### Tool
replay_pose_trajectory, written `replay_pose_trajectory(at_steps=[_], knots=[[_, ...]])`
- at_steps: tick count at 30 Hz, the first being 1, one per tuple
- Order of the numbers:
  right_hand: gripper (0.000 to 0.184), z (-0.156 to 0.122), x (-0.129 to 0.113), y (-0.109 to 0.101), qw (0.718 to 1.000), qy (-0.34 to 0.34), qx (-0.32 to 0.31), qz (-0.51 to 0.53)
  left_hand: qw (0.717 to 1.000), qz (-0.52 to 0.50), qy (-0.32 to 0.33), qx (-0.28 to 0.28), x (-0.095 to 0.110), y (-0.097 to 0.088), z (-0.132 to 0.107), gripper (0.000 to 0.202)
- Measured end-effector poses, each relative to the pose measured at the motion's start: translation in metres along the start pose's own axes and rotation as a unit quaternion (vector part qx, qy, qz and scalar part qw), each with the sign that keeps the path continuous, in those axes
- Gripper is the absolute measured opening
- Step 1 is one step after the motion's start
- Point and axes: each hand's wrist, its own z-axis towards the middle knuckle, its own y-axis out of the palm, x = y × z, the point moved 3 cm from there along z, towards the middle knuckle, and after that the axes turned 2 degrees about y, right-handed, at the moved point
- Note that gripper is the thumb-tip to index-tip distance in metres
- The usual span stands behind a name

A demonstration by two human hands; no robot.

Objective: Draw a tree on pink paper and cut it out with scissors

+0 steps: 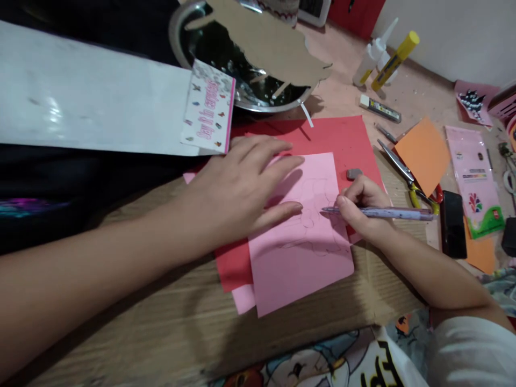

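My left hand [245, 185] lies flat with fingers spread on a pink sheet of paper [300, 252], pressing it down. Faint pencil lines show on the pink sheet. My right hand [360, 209] is closed around a lilac mechanical pencil [387, 213], whose tip touches the pink sheet just right of my left fingertips. The pink sheet rests on a red sheet [342, 140], and both lie on a brown cardboard board [181, 317]. A small grey eraser [353, 173] sits on the red sheet just above my right hand.
A metal bowl [242, 64] with a cardboard cut-out [270, 43] across it stands at the back. Right of the papers lie scissors [407, 174], orange paper [423, 153], a black phone [452, 223], a pink packet [475, 177], glue bottles [382, 54] and a lead case [379, 107].
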Motion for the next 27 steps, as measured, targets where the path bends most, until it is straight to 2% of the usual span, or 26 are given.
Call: replay_pose_trajectory(at_steps=[3,6,9,14,18,21,24,27], knots=[[0.031,0.007,0.000,0.001,0.999,-0.010,0.025,0.029,0.998,0.007,-0.062,-0.029,-0.006,0.004,0.008,0.077],[0.041,0.012,0.003,0.005,0.994,0.014,0.038,0.100,0.994,0.016,-0.091,-0.057,-0.005,0.007,0.017,0.080],[0.047,0.015,0.005,0.006,0.989,0.010,0.040,0.139,0.989,0.040,-0.111,-0.084,0.001,0.003,0.024,0.082],[0.049,0.008,-0.002,-0.010,0.996,-0.020,0.006,0.086,0.976,0.101,-0.133,-0.139,0.019,-0.013,0.024,0.076],[0.048,-0.014,-0.011,-0.041,0.996,-0.046,0.023,-0.071,0.969,0.118,-0.136,-0.167,0.028,-0.014,0.002,0.069],[0.043,-0.035,-0.011,-0.059,0.987,-0.061,0.028,-0.144,0.978,0.106,-0.130,-0.125,0.029,-0.004,-0.023,0.067],[0.043,-0.049,-0.004,-0.066,0.990,-0.063,0.021,-0.128,0.985,0.047,-0.135,-0.098,0.032,0.003,-0.047,0.071],[0.038,-0.057,0.007,-0.064,0.998,-0.018,0.021,-0.056,0.982,-0.009,-0.140,-0.125,0.038,-0.003,-0.067,0.074]])
